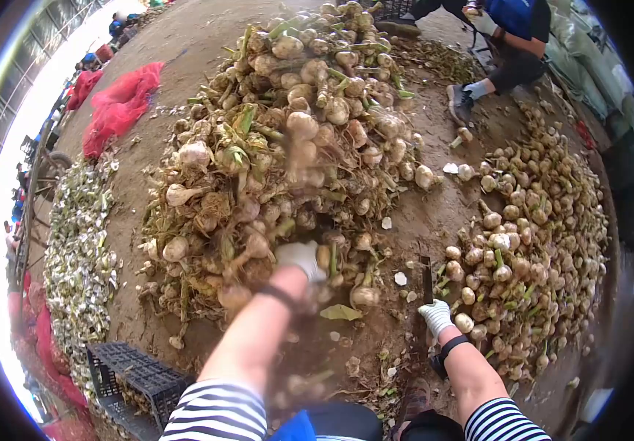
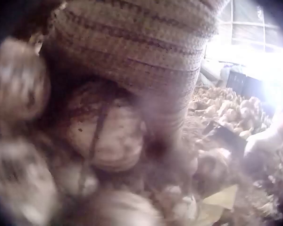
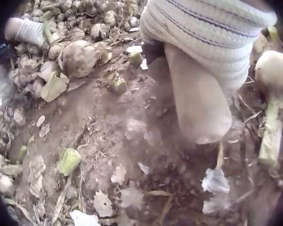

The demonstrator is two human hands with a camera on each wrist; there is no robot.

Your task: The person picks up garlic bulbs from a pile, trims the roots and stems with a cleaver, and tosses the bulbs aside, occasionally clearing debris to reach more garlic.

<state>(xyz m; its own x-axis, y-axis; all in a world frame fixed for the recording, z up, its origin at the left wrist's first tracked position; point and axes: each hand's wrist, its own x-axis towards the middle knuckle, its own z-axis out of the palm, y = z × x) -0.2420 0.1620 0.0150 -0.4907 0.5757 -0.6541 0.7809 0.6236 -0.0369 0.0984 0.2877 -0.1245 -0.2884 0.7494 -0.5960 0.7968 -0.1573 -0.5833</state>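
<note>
— Which hand is getting nearer the garlic heap (image 1: 287,147)?
— The left hand (image 1: 302,259) is touching its near edge, straight ahead; its fingers are blurring, so I cannot tell their hold. The right hand (image 1: 436,316) is gripping a knife (image 1: 427,278), off to the side.

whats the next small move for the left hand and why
Likely close the left hand on one bulb at the near edge of the garlic pile and bring it to the knife, which the right hand holds blade-up. The left hand is among the bulbs, its grip blurred.
</note>
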